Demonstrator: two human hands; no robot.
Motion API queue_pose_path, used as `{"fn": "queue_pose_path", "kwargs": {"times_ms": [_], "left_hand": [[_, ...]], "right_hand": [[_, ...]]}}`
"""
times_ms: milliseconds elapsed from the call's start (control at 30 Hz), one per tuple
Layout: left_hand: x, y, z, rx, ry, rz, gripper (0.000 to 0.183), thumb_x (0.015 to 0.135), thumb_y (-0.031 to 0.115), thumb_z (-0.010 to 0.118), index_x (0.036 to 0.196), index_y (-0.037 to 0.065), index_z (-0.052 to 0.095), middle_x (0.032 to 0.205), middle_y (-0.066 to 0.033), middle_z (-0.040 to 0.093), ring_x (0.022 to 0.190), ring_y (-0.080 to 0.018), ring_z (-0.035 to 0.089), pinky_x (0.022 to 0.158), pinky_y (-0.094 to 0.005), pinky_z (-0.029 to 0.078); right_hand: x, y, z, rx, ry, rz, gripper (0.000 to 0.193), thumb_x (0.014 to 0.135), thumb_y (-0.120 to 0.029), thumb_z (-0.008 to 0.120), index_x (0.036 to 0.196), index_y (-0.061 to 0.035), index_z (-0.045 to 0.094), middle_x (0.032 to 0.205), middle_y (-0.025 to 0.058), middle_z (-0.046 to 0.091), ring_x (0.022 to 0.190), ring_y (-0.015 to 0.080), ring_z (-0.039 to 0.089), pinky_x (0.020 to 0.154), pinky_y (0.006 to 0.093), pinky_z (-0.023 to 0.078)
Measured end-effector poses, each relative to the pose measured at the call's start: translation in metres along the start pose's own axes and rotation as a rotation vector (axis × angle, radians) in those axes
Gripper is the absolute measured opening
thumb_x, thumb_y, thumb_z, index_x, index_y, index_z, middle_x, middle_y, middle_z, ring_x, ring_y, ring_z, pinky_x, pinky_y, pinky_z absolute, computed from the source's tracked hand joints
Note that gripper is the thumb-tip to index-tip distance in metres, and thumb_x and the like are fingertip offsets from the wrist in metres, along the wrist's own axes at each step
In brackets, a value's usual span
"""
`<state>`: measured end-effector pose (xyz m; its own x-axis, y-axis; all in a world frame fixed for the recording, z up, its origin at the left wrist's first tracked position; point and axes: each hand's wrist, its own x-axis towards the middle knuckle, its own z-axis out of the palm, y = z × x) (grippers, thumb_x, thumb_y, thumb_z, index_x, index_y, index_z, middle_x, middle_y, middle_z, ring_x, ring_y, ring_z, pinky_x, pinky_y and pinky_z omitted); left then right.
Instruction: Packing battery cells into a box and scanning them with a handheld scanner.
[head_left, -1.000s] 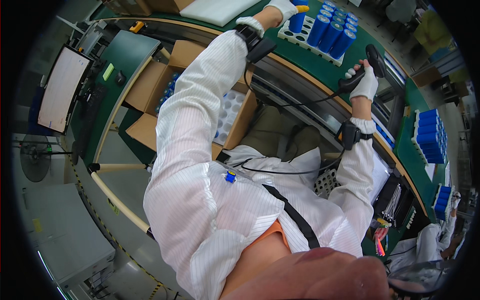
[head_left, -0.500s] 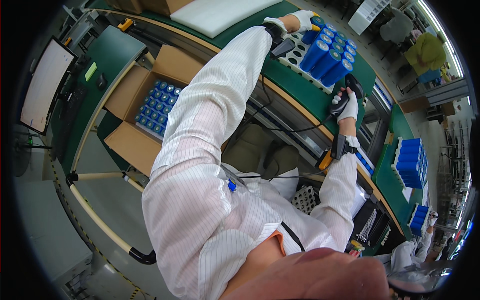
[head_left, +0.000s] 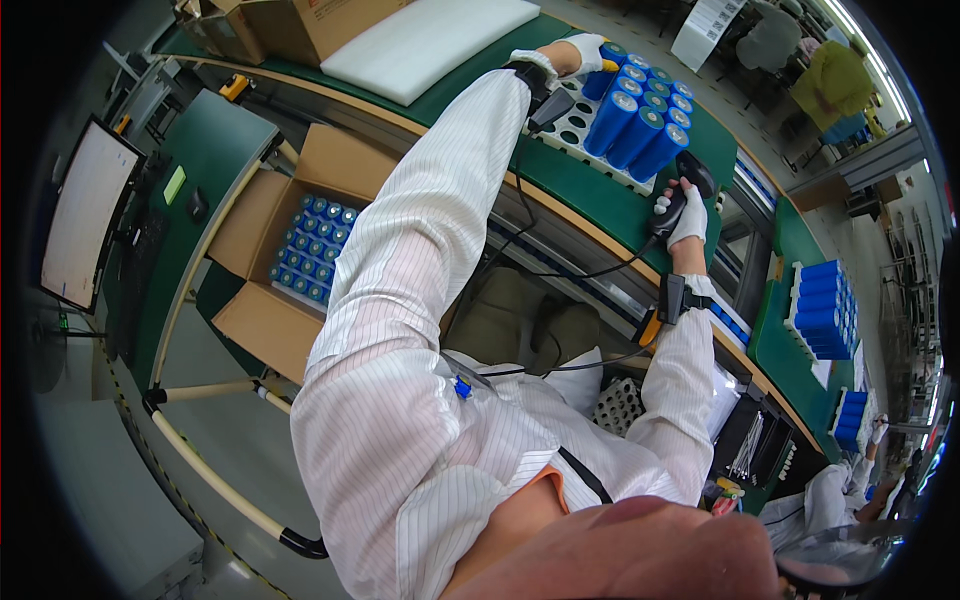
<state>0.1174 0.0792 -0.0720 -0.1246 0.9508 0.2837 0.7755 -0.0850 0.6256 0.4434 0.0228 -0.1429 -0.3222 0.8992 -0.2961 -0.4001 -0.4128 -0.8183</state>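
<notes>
In my right hand (head_left: 687, 217), gloved with bare fingertips, is a black handheld scanner (head_left: 694, 176), its cable trailing left below the bench edge. The scanner's head is beside the near right corner of a white perforated tray (head_left: 560, 137). Several blue cylindrical battery cells (head_left: 611, 122) stand upright on the tray, packed close together. At their far left side my left hand (head_left: 588, 54), also gloved and with yellow finger covers, is closed on one blue battery cell (head_left: 600, 82). Part of that cell is hidden behind its neighbours and my fingers.
An open carton (head_left: 242, 325) of blue cells stands to the left, near a desk with a monitor (head_left: 92, 213). White foam (head_left: 425, 50) lies on the green bench (head_left: 566, 190). More cells (head_left: 825, 310) stand to the right, where another person's sleeve (head_left: 825, 505) shows.
The whole view has shifted slightly, with the bench and tray a little farther left. Both hands keep nearly the same place relative to the tray, still on the cell and scanner.
</notes>
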Motion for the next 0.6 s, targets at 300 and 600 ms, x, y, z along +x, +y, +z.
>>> {"fn": "queue_pose_path", "kwargs": {"times_ms": [300,600], "left_hand": [[-0.092,-0.032,-0.020,-0.045,0.413,-0.034,0.052,0.078,0.038,0.068,0.118,0.007,0.058,0.112,-0.0160,0.063,0.101,-0.0317,0.060,0.087,-0.0368,0.047],[-0.417,-0.089,-0.016,0.260,0.040,-0.509,0.032,0.078,0.032,0.067,0.099,0.007,0.067,0.096,-0.0180,0.065,0.091,-0.0351,0.061,0.082,-0.0385,0.049]], "right_hand": [[0.003,0.009,0.009,-0.055,-0.020,-0.036,0.020,0.087,-0.023,0.061,0.085,-0.0033,0.057,0.064,0.0088,0.052,0.052,0.0198,0.051,0.044,0.0312,0.043],[0.027,-0.002,-0.014,-0.056,-0.029,0.006,0.022,0.087,-0.021,0.059,0.091,-0.0002,0.053,0.071,0.0079,0.049,0.061,0.0201,0.048,0.054,0.0313,0.041]]}}
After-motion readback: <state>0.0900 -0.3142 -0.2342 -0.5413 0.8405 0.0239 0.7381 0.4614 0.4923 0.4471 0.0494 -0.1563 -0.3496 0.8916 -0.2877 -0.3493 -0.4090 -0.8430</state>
